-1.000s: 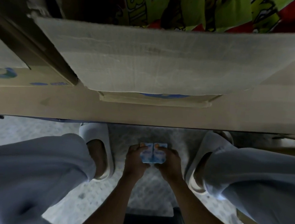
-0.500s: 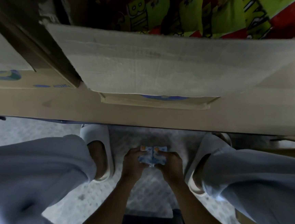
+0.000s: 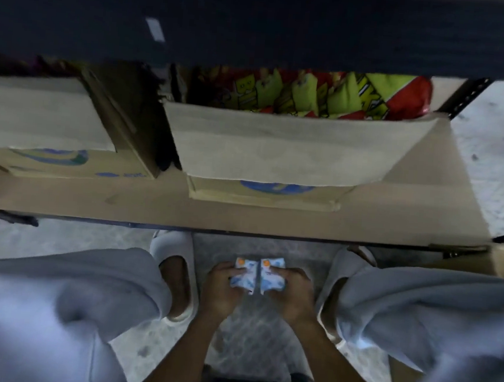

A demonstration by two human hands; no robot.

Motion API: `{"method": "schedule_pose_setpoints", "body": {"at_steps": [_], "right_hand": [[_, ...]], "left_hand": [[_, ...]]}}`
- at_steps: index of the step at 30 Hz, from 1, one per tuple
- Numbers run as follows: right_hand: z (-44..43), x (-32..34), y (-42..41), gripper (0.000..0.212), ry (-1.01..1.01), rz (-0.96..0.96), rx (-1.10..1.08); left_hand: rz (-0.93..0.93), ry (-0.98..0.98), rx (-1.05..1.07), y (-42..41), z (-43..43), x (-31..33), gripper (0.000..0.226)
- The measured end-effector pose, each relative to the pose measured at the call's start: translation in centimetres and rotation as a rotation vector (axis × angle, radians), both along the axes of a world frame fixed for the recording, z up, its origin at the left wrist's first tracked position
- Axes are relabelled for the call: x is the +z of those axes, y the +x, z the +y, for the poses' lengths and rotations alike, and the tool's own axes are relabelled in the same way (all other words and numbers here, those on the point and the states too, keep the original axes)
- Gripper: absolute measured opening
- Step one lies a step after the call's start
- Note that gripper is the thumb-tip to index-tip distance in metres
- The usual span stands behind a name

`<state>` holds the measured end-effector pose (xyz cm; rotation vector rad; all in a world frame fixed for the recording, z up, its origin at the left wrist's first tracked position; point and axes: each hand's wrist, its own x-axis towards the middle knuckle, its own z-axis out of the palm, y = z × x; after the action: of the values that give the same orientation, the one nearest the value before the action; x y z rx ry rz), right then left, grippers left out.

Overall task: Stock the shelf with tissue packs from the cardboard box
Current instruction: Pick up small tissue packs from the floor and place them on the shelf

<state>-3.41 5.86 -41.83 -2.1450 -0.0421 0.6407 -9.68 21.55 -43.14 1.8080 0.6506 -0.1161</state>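
Low between the knees, above the speckled floor (image 3: 247, 330), the left hand (image 3: 220, 291) curled its fingers round the left tissue pack (image 3: 244, 275) and the right hand (image 3: 295, 295) round the right tissue pack (image 3: 272, 274). The packs met edge to edge, probably squared up to go in as a pair. Both looked soft, glossy, blue-and-white blocks. Ahead ran the flat cardboard-lined shelf (image 3: 242, 219), carrying an open cardboard box (image 3: 278, 153) of crinkly snack bags (image 3: 329, 97).
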Motion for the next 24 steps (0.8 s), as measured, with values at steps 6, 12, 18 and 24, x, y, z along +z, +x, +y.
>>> {"method": "schedule_pose_setpoints", "body": {"at_steps": [6, 12, 18, 24], "right_hand": [[0.3, 6.1, -0.8, 0.052, 0.136, -0.130, -0.005], [1.2, 11.9, -2.1, 0.051, 0.240, -0.298, 0.006], [3.6, 18.4, -2.6, 0.055, 0.286, -0.393, 0.095], [6.6, 25.3, -3.0, 0.053, 0.310, -0.614, 0.156]], "left_hand": [[-0.063, 0.023, 0.026, -1.2, 0.5, 6.4, 0.040], [-0.249, 0.177, 0.134, -1.7, 2.1, 11.9, 0.040], [-0.455, 0.193, 0.217, -3.0, 4.0, 19.6, 0.046], [-0.639, 0.310, 0.297, -5.6, 6.3, 27.3, 0.044]]}}
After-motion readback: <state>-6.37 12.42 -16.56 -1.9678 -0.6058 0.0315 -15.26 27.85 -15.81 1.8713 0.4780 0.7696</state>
